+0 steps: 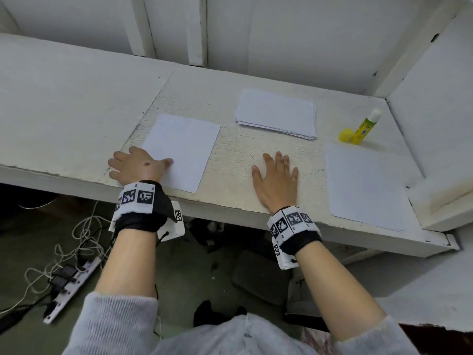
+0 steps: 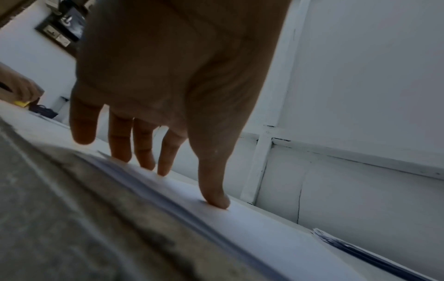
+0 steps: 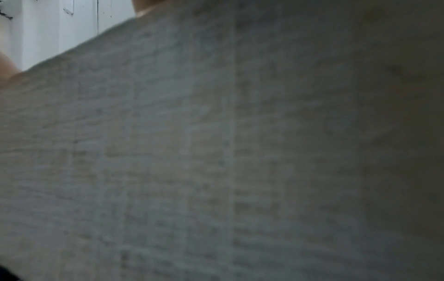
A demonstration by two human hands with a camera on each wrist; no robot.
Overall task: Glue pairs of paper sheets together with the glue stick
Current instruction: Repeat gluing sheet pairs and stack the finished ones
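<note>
At the lower centre of the head view, the person's right hand (image 1: 276, 179) is lying flat on the bare table (image 1: 238, 149) with its fingers straight and spread, holding nothing; its own wrist view is showing only blurred grey surface. To the lower left, the left hand (image 1: 135, 165) is resting with relaxed, spread fingers at the near corner of a white sheet (image 1: 181, 149), and the left wrist view is showing the thumb (image 2: 216, 197) pressing down on that paper while the other fingers are touching it lightly. Whether this sheet is a single one or a glued pair is not clear, though the wrist view is hinting at layered edges. At the lower right another sheet (image 1: 363, 185) is lying flat, well apart from both hands. Further back, at centre, a stack of paper (image 1: 276, 114) is waiting, which suggests that most pairs are left to do. At the upper right the glue stick (image 1: 366, 126) is lying uncapped, its yellow cap (image 1: 345, 135) just beside it, so gluing seems to be under way rather than finished.
</note>
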